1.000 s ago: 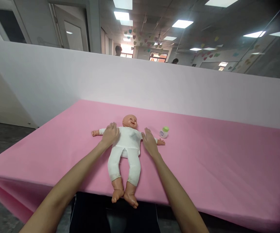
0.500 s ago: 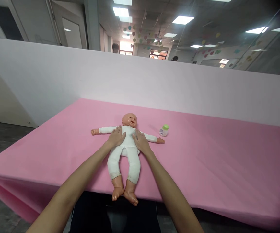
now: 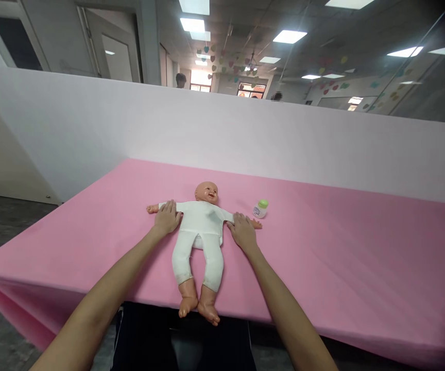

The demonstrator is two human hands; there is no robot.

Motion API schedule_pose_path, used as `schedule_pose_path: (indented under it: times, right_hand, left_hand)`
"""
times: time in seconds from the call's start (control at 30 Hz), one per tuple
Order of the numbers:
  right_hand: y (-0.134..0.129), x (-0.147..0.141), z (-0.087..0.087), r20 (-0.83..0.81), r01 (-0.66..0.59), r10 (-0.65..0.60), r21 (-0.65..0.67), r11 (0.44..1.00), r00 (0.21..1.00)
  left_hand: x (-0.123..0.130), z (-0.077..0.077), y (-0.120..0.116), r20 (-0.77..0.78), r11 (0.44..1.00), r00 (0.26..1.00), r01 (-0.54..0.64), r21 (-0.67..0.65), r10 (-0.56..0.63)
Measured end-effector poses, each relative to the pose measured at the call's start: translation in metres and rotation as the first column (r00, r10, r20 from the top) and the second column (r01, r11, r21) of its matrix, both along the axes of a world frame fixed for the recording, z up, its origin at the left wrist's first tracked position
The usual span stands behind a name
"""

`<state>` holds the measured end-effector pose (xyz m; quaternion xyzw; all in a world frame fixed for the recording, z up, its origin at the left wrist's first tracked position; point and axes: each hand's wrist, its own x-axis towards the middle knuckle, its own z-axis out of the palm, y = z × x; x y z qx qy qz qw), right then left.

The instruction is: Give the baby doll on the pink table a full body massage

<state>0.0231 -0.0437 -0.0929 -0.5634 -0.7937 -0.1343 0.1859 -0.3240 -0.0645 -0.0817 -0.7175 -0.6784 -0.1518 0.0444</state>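
Observation:
A baby doll in a white suit lies on its back, head away from me, arms spread wide and bare feet at the table's front edge. My left hand rests flat on the doll's arm at the left, fingers extended. On the arm at the right lies my right hand, also flat with its fingers stretched out. Neither hand grasps anything. A small clear jar with a green lid stands just beyond the doll's hand at the right.
The pink cloth covers the table and hangs over its front edge. A low white wall runs along the back. Behind glass, people's heads show in a room. A door is at the left.
Both my hands have slid outward from the doll's chest onto its arms, the left one leftward and the right one rightward. The doll and jar have stayed in place.

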Motion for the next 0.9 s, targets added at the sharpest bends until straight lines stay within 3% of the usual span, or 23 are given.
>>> schedule_pose_path:
  times: [0.17, 0.4, 0.53, 0.6, 0.7, 0.8, 0.9]
  right_hand:
    - [0.0, 0.023, -0.003, 0.019, -0.013, 0.012, 0.055, 0.998, 1.0]
    - [-0.001, 0.044, 0.008, -0.128, -0.051, 0.04, -0.085, 0.995, 0.991]
    - [-0.004, 0.061, 0.015, -0.174, 0.128, -0.144, -0.104, 0.986, 0.974]
    - [-0.006, 0.068, 0.018, -0.162, 0.22, -0.251, -0.186, 0.957, 0.954]
    - [-0.006, 0.076, 0.02, -0.168, 0.264, -0.33, -0.324, 0.909, 0.929]
    - [-0.002, 0.082, 0.019, -0.181, 0.292, -0.373, -0.358, 0.887, 0.91]
    - [0.001, 0.086, 0.017, -0.208, 0.28, -0.359, -0.332, 0.901, 0.91]
  left_hand:
    - [-0.004, -0.008, -0.003, -0.068, 0.996, 0.998, 0.017, 0.083, -0.012]
    - [-0.022, 0.004, -0.008, -0.08, 0.984, 0.994, 0.083, 0.155, -0.071]
    - [-0.048, 0.016, -0.013, 0.076, 0.995, 0.997, -0.028, 0.097, 0.02]
    - [-0.063, 0.02, -0.017, 0.154, 0.997, 0.985, -0.075, 0.013, 0.072]
    - [-0.08, 0.023, -0.021, 0.297, 0.995, 0.95, -0.078, -0.064, 0.093]
    - [-0.088, 0.021, -0.023, 0.472, 0.996, 0.877, -0.074, -0.042, 0.085]
    - [-0.089, 0.018, -0.021, 0.639, 0.997, 0.768, -0.077, 0.006, 0.055]
